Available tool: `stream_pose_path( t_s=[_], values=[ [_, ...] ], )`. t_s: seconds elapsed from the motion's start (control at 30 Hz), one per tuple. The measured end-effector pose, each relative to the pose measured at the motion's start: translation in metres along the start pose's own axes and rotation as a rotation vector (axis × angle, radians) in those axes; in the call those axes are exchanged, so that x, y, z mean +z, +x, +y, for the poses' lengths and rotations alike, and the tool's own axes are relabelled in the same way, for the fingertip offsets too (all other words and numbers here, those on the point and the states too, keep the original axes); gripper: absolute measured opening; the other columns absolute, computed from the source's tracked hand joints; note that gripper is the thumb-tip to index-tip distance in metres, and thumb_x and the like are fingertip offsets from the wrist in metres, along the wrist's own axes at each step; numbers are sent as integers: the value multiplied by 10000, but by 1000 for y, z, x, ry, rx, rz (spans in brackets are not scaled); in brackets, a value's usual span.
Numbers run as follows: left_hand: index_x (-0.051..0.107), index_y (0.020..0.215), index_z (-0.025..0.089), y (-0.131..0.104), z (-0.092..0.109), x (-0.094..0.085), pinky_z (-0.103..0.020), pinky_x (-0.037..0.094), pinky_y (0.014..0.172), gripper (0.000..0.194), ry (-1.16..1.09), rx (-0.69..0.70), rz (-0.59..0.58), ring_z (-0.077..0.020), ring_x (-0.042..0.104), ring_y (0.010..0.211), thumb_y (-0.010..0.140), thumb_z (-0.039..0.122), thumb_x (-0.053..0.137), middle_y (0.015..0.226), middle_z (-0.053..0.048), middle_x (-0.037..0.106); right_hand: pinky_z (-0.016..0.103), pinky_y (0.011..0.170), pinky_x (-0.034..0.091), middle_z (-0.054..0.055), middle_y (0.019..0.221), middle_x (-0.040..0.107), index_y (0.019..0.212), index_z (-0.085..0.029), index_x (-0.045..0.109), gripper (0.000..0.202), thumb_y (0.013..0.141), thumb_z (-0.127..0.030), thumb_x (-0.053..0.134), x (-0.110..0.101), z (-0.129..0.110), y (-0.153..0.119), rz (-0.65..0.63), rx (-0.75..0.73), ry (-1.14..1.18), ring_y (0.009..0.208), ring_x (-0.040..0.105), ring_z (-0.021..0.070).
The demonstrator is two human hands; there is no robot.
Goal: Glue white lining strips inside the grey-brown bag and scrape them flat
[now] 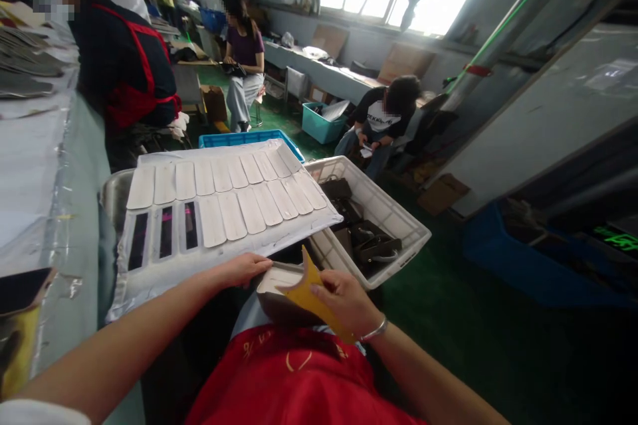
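Note:
In my lap lies a dark, box-shaped piece [282,304] with a pale inside, perhaps a bag body. Its left upper edge is held by my left hand [243,269], fingers closed over the rim. My right hand [349,299] grips a thin yellow sheet [310,287] with a curved, notched end, thumb on its face. The sheet leans over the pale opening and hides part of it. Just beyond my hands, a white-covered board [184,252] carries two rows of pale, round-ended strips [214,176]. Three dark slots show at its near left.
A white crate [399,219] of dark bags stands beyond my right hand. A long covered table [82,172] runs along my left. A blue bin [249,139] sits behind the board. Several people are seated farther off, one in a red-strapped apron [144,60] at left.

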State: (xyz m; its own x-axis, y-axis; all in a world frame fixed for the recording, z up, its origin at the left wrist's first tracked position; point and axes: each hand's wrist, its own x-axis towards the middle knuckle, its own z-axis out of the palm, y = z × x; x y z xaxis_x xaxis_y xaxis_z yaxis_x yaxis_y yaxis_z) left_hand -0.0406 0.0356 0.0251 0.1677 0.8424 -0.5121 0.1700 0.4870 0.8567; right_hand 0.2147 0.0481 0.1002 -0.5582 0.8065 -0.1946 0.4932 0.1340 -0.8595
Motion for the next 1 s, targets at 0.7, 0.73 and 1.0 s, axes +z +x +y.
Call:
stream_pose_path(
  t_s=[0.7, 0.73, 1.0],
  values=[
    [332, 1378, 178, -20, -52, 42, -407, 444, 894, 747, -1111, 178, -219, -285, 594, 1014, 826, 680, 311, 1191, -143, 581, 213, 405, 468, 18, 588, 627, 808, -130, 591, 218, 742, -331, 644, 134, 25, 4, -76, 559, 863, 416, 556, 113],
    [333, 1376, 191, -19, -54, 43, -403, 457, 874, 740, -1110, 182, -205, -283, 602, 1000, 823, 682, 316, 1192, -139, 580, 214, 409, 475, 23, 588, 627, 808, -125, 590, 203, 758, -317, 635, 136, 24, 7, -84, 571, 880, 422, 566, 118],
    [455, 1286, 178, -9, -41, 48, -334, 513, 754, 585, -950, 59, 35, -241, 646, 871, 838, 553, 477, 1064, -119, 640, 206, 391, 474, 45, 610, 642, 855, -102, 586, 172, 812, -268, 572, 131, 25, 16, -166, 632, 1036, 381, 545, 105]
  ],
)
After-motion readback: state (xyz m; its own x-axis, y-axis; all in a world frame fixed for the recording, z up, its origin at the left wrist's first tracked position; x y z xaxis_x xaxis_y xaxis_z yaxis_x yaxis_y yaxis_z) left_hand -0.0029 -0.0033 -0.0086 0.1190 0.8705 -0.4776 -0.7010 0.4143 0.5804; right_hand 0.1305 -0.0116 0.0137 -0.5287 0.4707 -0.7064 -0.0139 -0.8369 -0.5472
